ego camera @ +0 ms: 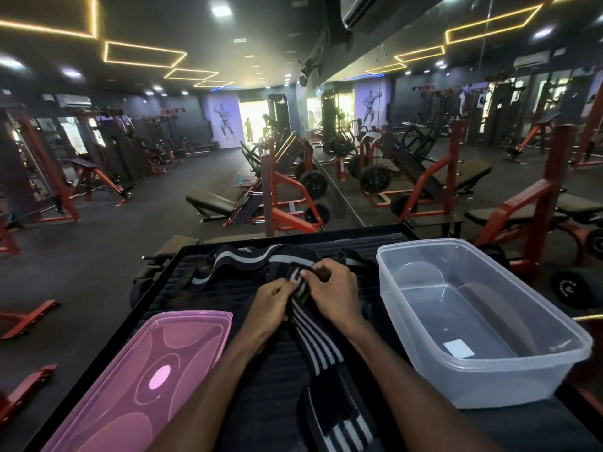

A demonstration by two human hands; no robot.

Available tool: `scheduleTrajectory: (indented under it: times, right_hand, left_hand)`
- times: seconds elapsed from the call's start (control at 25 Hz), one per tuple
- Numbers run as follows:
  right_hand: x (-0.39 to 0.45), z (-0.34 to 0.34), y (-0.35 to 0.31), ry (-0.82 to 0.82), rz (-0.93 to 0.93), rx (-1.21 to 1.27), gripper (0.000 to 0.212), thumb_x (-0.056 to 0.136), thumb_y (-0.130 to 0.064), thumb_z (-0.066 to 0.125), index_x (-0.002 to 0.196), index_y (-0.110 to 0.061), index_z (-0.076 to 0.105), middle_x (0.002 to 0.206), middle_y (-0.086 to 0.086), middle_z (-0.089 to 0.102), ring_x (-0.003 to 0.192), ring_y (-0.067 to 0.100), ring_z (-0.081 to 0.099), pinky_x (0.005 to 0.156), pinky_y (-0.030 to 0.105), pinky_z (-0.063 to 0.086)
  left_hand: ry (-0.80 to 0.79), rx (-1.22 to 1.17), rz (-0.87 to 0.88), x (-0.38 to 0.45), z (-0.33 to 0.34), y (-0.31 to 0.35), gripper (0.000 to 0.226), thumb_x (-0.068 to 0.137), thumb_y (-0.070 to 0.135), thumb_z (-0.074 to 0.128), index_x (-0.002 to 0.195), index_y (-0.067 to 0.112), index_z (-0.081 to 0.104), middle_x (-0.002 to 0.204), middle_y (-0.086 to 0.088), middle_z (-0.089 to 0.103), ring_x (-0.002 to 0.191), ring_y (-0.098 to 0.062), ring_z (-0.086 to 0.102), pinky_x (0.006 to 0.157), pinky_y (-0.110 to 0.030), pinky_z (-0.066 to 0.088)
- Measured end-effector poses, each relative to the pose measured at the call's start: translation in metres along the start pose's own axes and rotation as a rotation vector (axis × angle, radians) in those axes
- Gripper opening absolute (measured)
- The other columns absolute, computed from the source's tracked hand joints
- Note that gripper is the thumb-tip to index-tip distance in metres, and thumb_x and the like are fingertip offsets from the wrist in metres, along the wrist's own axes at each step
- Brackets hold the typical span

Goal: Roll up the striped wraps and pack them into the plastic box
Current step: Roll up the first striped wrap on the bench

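1. The left hand (272,303) and the right hand (329,293) both pinch the end of one striped wrap (318,344); each grip is closed on it.
2. This wrap lies along the black desk (182,288) toward the person.
3. Another wrap (235,262) lies behind the hands.
4. The plastic box (483,370) stands at right, the pink lid (143,380) at left.

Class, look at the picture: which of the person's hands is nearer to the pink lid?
The left. The left hand grips the striped wrap just beyond the pink lid's far right corner; the right hand holds the same wrap further right, towards the clear plastic box.
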State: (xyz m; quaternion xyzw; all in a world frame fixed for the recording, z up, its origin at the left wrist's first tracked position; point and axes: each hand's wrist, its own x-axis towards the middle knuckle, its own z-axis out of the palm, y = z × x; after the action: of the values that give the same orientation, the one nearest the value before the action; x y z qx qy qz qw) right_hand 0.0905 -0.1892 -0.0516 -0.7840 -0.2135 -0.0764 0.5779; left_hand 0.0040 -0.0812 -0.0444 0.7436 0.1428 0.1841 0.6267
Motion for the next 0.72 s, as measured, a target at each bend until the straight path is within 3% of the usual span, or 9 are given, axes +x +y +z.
scheduleTrajectory:
  times: [0.08, 0.2, 0.32, 0.4, 0.52, 0.64, 0.72]
  right_hand:
    - [0.003, 0.001, -0.004, -0.004, 0.037, 0.073, 0.017, 0.086, -0.035, 0.075, 0.079, -0.019, 0.074, 0.07, -0.007, 0.072, 0.065, 0.012, 0.068, 0.068, 0.034, 0.057]
    - [0.011, 0.0, -0.011, 0.034, 0.085, 0.138, 0.022, 0.087, -0.03, 0.075, 0.071, -0.016, 0.072, 0.059, -0.003, 0.068, 0.054, 0.016, 0.064, 0.058, 0.034, 0.056]
    - [0.022, -0.005, -0.019, 0.102, 0.13, 0.132, 0.018, 0.088, -0.027, 0.073, 0.073, -0.019, 0.072, 0.068, -0.006, 0.069, 0.068, 0.017, 0.067, 0.072, 0.036, 0.056]
    - [0.026, -0.009, -0.023, 0.119, 0.122, 0.072, 0.006, 0.088, -0.026, 0.072, 0.085, -0.022, 0.074, 0.08, -0.011, 0.07, 0.084, 0.013, 0.066, 0.084, 0.033, 0.051]
    - [0.028, -0.01, -0.02, 0.04, 0.087, 0.098, 0.004, 0.088, -0.02, 0.073, 0.089, -0.022, 0.076, 0.082, -0.015, 0.067, 0.086, 0.006, 0.064, 0.086, 0.025, 0.048]
    - [0.026, -0.005, -0.006, -0.052, 0.073, 0.186, 0.009, 0.086, -0.012, 0.075, 0.091, -0.019, 0.079, 0.083, -0.015, 0.071, 0.081, -0.003, 0.064, 0.08, 0.016, 0.048]
    - [0.024, -0.003, 0.0, -0.113, 0.12, 0.282, 0.013, 0.085, -0.009, 0.076, 0.086, -0.021, 0.078, 0.084, -0.008, 0.075, 0.073, -0.002, 0.066, 0.071, 0.018, 0.051]
  left_hand:
    - [0.046, -0.035, -0.038, -0.001, -0.002, 0.005, 0.034, 0.095, 0.009, 0.05, 0.065, 0.02, 0.061, 0.063, 0.0, 0.062, 0.06, -0.018, 0.056, 0.055, -0.03, 0.045]
    - [-0.1, -0.132, -0.234, -0.005, -0.003, 0.011, 0.021, 0.087, -0.005, 0.051, 0.101, 0.004, 0.065, 0.086, -0.02, 0.072, 0.07, -0.032, 0.067, 0.068, -0.046, 0.056]
    - [-0.224, -0.101, -0.366, -0.013, -0.008, 0.014, 0.018, 0.092, -0.003, 0.05, 0.109, -0.004, 0.057, 0.093, -0.025, 0.068, 0.073, -0.038, 0.068, 0.073, -0.053, 0.057]
    - [-0.3, -0.274, -0.419, -0.018, -0.01, 0.018, 0.021, 0.098, -0.002, 0.046, 0.118, -0.007, 0.051, 0.103, -0.032, 0.068, 0.084, -0.046, 0.07, 0.074, -0.056, 0.06]
    - [-0.468, -0.548, -0.458, -0.025, -0.014, 0.023, 0.031, 0.101, 0.007, 0.045, 0.129, -0.007, 0.048, 0.111, -0.035, 0.065, 0.09, -0.047, 0.07, 0.074, -0.052, 0.06]
    - [-0.476, -0.413, -0.53, -0.021, -0.019, 0.019, 0.037, 0.102, 0.024, 0.048, 0.119, -0.006, 0.06, 0.11, -0.033, 0.067, 0.091, -0.044, 0.071, 0.084, -0.05, 0.059]
    - [-0.295, -0.182, -0.489, -0.006, -0.021, 0.011, 0.04, 0.1, 0.032, 0.053, 0.118, -0.002, 0.066, 0.109, -0.024, 0.072, 0.098, -0.036, 0.071, 0.094, -0.045, 0.056]
